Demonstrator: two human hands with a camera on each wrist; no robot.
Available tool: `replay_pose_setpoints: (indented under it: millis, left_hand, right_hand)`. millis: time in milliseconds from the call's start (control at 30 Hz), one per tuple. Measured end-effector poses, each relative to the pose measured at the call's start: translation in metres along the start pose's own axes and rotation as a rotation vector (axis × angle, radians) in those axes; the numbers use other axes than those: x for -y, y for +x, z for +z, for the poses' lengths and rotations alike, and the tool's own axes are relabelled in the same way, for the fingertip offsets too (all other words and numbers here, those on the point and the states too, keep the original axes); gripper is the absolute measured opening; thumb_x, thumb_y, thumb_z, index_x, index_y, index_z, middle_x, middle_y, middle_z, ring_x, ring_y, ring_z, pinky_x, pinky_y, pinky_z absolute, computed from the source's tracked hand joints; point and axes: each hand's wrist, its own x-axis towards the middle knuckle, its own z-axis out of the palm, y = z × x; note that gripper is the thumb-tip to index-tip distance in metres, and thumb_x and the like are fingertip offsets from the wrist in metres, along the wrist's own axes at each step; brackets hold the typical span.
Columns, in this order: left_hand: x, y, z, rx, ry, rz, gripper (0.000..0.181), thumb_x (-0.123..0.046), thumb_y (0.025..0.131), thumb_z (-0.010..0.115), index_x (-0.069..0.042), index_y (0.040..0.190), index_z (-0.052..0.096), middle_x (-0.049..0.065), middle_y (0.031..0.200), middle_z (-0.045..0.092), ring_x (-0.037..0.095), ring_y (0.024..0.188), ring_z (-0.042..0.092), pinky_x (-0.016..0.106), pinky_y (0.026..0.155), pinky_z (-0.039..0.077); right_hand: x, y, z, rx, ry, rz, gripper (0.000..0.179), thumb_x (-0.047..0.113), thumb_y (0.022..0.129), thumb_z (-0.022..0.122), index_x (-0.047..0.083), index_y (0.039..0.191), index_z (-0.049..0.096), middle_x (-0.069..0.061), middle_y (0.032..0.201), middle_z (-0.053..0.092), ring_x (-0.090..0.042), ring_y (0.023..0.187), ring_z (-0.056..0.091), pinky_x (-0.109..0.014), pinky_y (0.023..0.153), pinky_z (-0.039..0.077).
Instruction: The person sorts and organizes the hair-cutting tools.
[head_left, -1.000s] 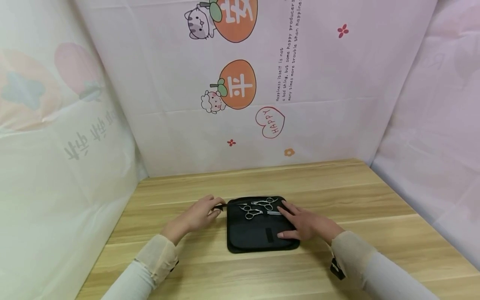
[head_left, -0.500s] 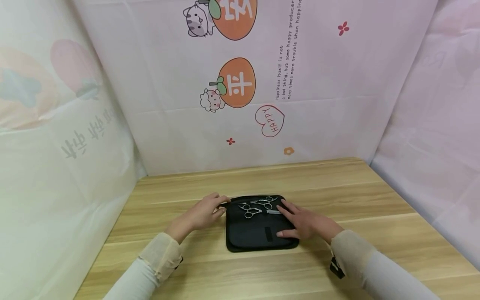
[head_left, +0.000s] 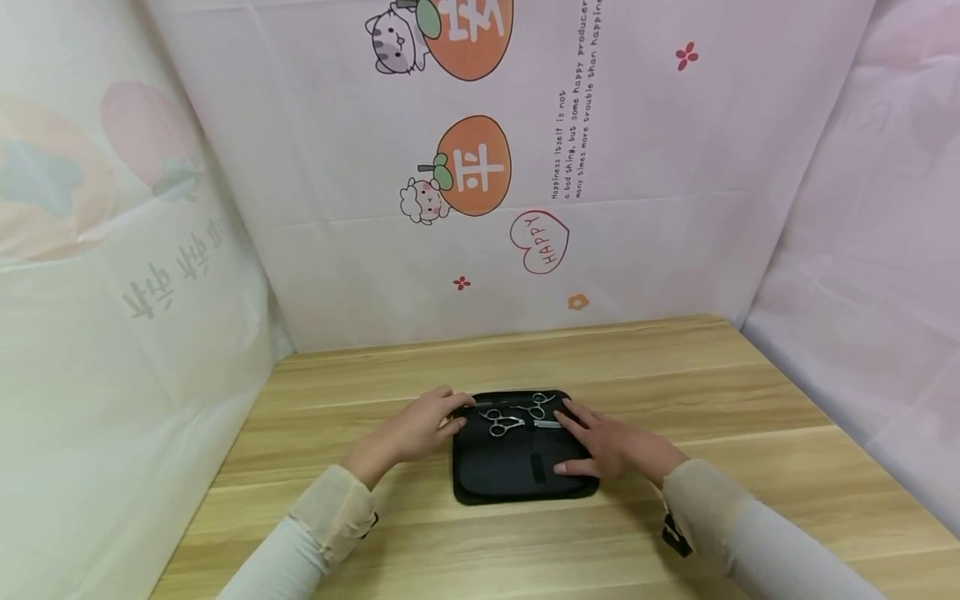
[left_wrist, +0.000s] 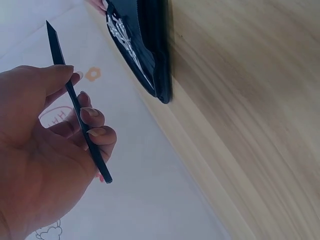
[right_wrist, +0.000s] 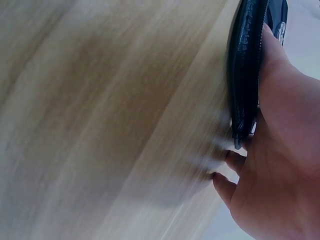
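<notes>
My left hand (head_left: 424,423) pinches a slim black stick-like tool (left_wrist: 80,115) with a slanted, pointed tip, at the upper left corner of the black zip case (head_left: 495,471). Its exact kind is unclear. The case lies unfolded on the table. Inside it, one pair of silver scissors (head_left: 498,428) sits left of the middle, and a second pair of scissors (head_left: 537,410) lies higher and to the right. A short pale strip (head_left: 547,424) shows beside them. My right hand (head_left: 609,448) rests with spread fingers on the case's right side, hiding part of that edge.
The wooden table (head_left: 675,375) extends around the case. White printed cloth (head_left: 637,250) rises behind the table, with more cloth at the left and right sides.
My left hand has moved right with the black tool, from beside the case to over its upper left corner. The right hand stays in place on the case.
</notes>
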Motion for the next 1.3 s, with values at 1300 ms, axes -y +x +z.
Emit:
replay_pose_setpoints:
  millis: [1300]
  left_hand:
    - [-0.022, 0.016, 0.014, 0.020, -0.010, 0.094, 0.031, -0.013, 0.106, 0.057, -0.008, 0.136, 0.061, 0.010, 0.112, 0.061, 0.016, 0.088, 0.053, 0.036, 0.081, 0.048]
  right_hand:
    - [-0.009, -0.012, 0.000, -0.065, 0.051, -0.107, 0.095, 0.064, 0.098, 0.056, 0.002, 0.162, 0.023, -0.024, 0.168, 0.013, -0.045, 0.149, 0.028, -0.059, 0.114, 0.034]
